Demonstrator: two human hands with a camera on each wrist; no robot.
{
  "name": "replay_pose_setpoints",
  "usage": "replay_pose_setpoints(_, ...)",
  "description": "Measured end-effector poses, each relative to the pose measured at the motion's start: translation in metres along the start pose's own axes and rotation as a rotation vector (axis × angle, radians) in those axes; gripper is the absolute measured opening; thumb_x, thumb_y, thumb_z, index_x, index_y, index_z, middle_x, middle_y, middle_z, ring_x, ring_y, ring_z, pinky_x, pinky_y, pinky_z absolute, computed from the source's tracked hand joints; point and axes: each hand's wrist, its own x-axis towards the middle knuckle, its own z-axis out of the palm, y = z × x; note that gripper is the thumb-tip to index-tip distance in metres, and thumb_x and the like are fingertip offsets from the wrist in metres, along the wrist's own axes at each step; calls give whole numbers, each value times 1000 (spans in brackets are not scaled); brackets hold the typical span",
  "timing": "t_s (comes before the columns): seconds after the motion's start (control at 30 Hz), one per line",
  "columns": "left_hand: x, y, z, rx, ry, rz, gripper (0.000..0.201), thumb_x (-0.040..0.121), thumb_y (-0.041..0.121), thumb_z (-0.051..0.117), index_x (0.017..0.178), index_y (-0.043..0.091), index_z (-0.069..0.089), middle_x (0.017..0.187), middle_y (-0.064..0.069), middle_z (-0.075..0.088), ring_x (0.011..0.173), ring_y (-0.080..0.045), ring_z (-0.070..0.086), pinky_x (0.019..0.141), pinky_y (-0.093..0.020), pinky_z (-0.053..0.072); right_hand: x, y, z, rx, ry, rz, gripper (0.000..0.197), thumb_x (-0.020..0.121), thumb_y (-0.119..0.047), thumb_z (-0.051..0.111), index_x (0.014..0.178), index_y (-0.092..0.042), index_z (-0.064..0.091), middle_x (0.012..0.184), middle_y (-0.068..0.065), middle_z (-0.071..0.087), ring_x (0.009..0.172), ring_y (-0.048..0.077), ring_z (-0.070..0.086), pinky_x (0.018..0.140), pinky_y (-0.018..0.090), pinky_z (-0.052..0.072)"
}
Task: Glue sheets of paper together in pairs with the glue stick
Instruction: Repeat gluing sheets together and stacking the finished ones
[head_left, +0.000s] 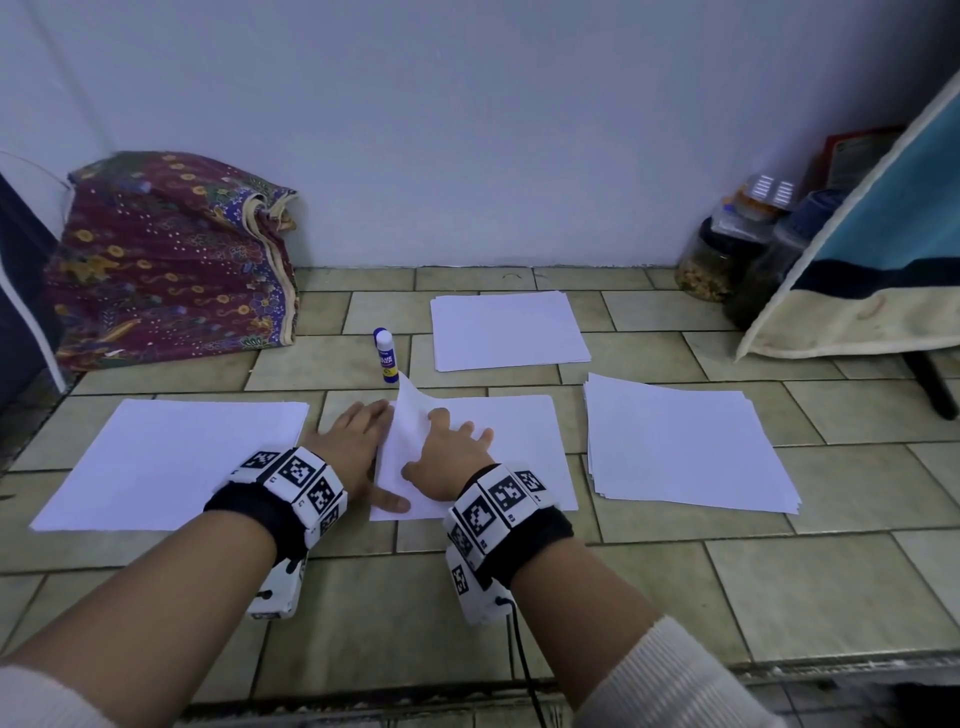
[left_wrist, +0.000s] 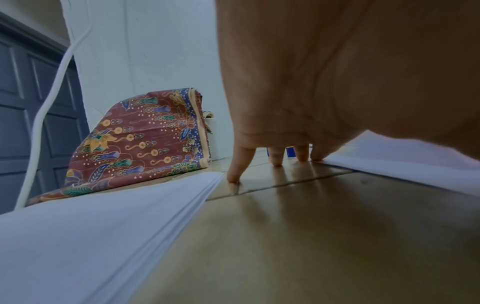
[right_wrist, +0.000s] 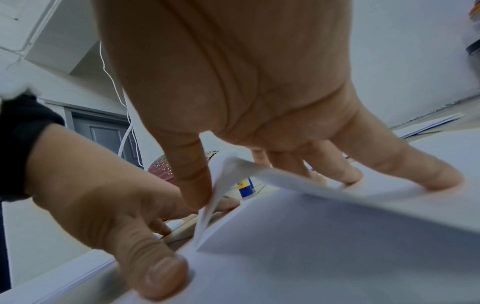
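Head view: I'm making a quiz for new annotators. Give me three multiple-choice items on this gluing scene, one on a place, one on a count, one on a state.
1. Where does the glue stick stand?
A. On the tiles just beyond the middle sheets
B. On the right stack
C. In the left hand

2. How many separate lots of white paper lie on the floor?
A. Two
B. Four
C. Six

3. How is the top sheet under the hands?
A. Flat all over
B. Crumpled into a ball
C. Its left part lifted and curling up

Answers:
1 A: the glue stick stands capped and upright on the floor tiles, behind the hands.
2 B: left stack, far stack, right stack and the middle sheets.
3 C: the top sheet rises between the left hand and the right hand.
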Motion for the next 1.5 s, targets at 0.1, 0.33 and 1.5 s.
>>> replay_pose_setpoints(0.1,-2,0,-1,-5,-13,12,135,59,66,77,153,24,-9,158,9,-8,148,-17,-3,113,-53,25,1,1,-1,-41,-23,-13,66,89,-36,53,142,-8,24,140,20,40,138,35,22,114,52,8)
replay_pose_setpoints(0.33,-10,-2,-2,17,-31,-92,144,57,54,85,151,7,-15,158,-1,-23,148,-19,-6,120,-37,11,17,3,11,-43,-74,31,65,84,-38,54,140,-16,29,143,22,35,140,39,12,110,61,15)
replay_pose_setpoints(1.5,-6,13,-15,227,-53,-42,127,68,63,73,152,15,-8,160,4,-12,147,-24,-17,116,-59,9,2,-22,-1,-235,-81,-28,79,94,-17,50,151,-19,-5,158,9,-11,145,37,-6,105,68,21)
